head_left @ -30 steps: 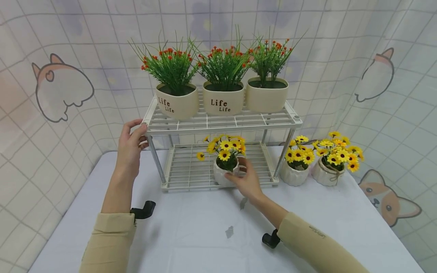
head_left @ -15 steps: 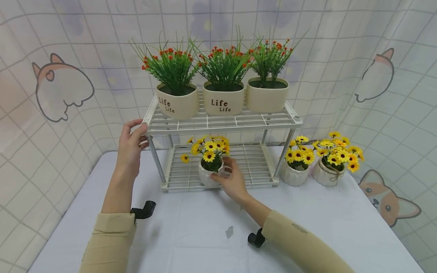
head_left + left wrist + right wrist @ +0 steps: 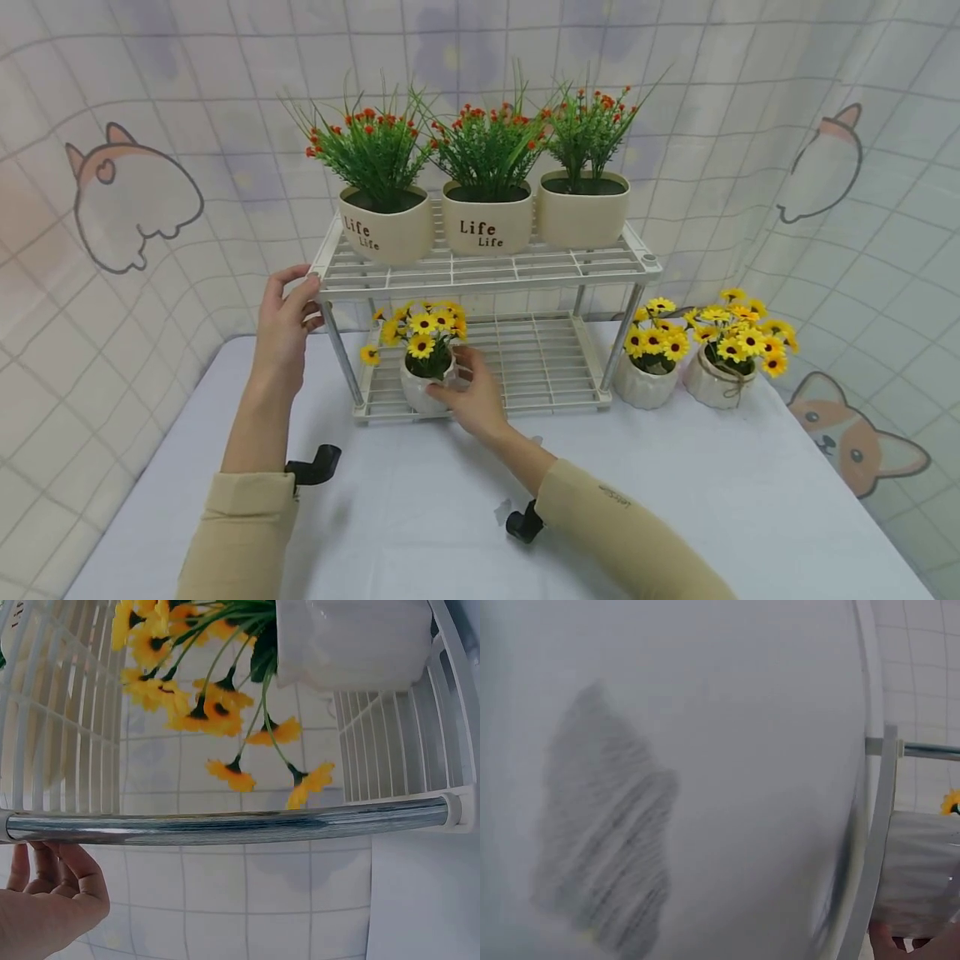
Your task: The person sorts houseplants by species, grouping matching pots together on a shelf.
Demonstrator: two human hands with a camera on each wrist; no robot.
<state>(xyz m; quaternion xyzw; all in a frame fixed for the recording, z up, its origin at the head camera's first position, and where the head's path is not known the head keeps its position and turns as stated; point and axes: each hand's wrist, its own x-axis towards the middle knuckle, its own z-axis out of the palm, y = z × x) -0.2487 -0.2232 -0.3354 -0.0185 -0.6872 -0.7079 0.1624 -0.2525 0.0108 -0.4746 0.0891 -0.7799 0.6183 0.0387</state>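
Note:
My right hand [image 3: 477, 398] grips a small white pot of yellow artificial daisies [image 3: 426, 385] from its right side, thumb in front. That pot sits upright at the left front of the lower tier of a white wire shelf rack [image 3: 525, 367]. My left hand [image 3: 283, 321] holds the rack's upper left front corner, with the thumb near the top. In the left wrist view the fingers [image 3: 86, 881] curl by the end of the metal post [image 3: 247, 827], and the white pot [image 3: 352, 645] is behind it. Only a sliver of the pot [image 3: 919, 862] shows in the right wrist view.
Three cream planters with red flowers [image 3: 487, 225] line the upper tier. Two more daisy pots stand on the table right of the rack, one plain [image 3: 647, 387] and one tied with twine [image 3: 716, 383]. A grey patch [image 3: 502, 511] marks the white tablecloth [image 3: 405, 533].
My right hand has moved the daisy pot leftward along the lower tier, from its middle to near the left post. My left hand has stayed on the rack's corner.

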